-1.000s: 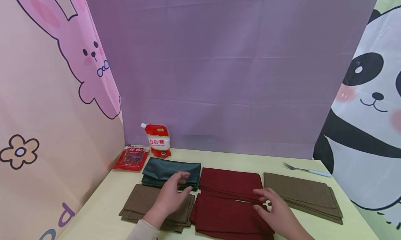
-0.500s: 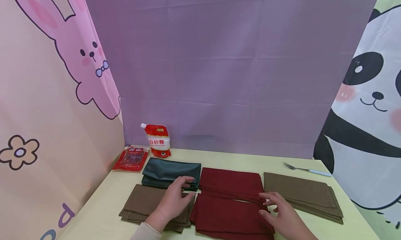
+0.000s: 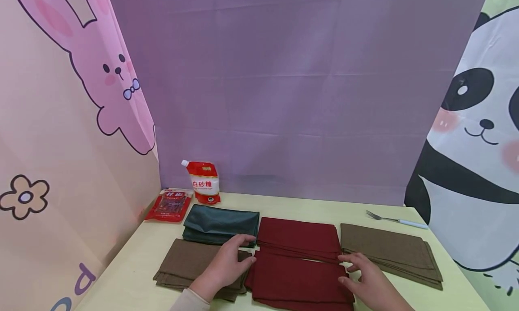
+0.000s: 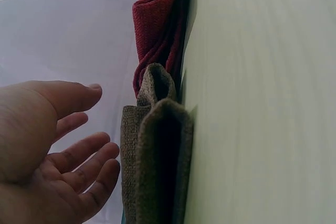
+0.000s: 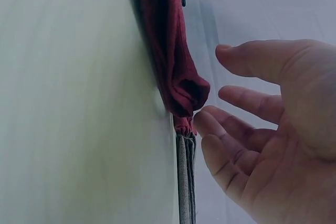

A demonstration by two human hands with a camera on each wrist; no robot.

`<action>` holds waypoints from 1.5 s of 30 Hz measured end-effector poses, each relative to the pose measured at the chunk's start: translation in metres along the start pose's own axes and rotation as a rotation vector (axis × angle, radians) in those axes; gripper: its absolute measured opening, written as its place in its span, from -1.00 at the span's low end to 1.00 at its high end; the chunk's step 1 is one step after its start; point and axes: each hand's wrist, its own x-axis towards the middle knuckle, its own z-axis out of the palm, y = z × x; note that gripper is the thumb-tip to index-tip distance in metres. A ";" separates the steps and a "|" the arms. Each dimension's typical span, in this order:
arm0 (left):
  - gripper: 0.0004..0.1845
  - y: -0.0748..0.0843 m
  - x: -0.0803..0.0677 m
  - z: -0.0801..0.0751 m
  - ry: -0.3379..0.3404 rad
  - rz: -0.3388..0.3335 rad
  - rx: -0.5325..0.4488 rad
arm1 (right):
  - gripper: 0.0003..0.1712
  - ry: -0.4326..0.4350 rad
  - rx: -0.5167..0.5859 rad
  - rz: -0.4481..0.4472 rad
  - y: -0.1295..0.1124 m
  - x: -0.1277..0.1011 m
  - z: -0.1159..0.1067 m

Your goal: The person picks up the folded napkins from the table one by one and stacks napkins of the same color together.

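Note:
Two folded dark red cloths lie one behind the other mid-table, the front red cloth (image 3: 300,281) and the back red cloth (image 3: 298,232). My left hand (image 3: 225,268) hovers over the right part of a folded brown cloth (image 3: 188,259), fingers loosely bent and nothing held. At the front red cloth's right edge is my right hand (image 3: 375,281), thumb and fingers apart with nothing between them. The left wrist view shows the left hand (image 4: 58,145) beside the brown cloth's folded edge (image 4: 163,156). In the right wrist view, the right hand's fingertips (image 5: 207,121) are close to the red cloth (image 5: 173,51).
Behind the left brown cloth lies a folded dark green cloth (image 3: 223,221). Another brown cloth (image 3: 389,250) lies on the right, with a white-handled fork (image 3: 397,219) behind it. A red packet (image 3: 170,206) and a spouted sugar pouch (image 3: 204,182) occupy the back left corner.
Both hands have drifted a little to the right and toward the near edge. The cloths keep their places.

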 end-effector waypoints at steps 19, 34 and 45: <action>-0.50 0.002 -0.002 0.006 -0.123 -0.007 0.089 | -0.46 -0.042 -0.033 -0.009 0.008 0.002 0.000; -0.56 0.001 -0.004 0.008 -0.168 0.004 0.107 | -0.48 -0.054 -0.024 0.011 0.010 0.004 0.002; -0.59 -0.001 -0.002 0.010 -0.175 0.007 0.131 | -0.50 -0.061 -0.029 -0.032 0.013 0.000 -0.003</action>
